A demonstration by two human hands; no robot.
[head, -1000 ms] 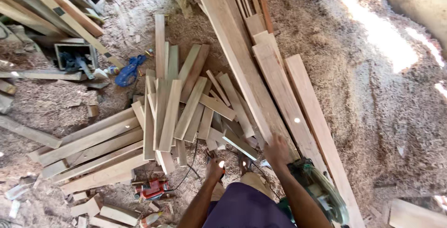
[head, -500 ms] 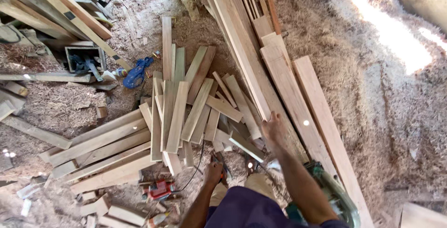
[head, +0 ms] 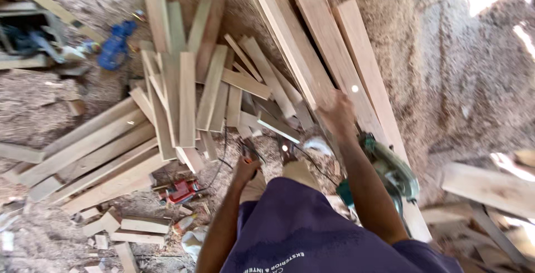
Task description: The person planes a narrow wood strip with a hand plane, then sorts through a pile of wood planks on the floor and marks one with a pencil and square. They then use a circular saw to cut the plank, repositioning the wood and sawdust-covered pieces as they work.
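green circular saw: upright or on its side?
Cannot tell for sure. The green circular saw rests on a long plank, half hidden behind the right arm; the right hand touches the planks.

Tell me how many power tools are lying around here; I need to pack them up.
2 for sure: a green circular saw on the long planks beside the right hand, and a red tool on the sawdust left of the left hand. Others may be hidden.
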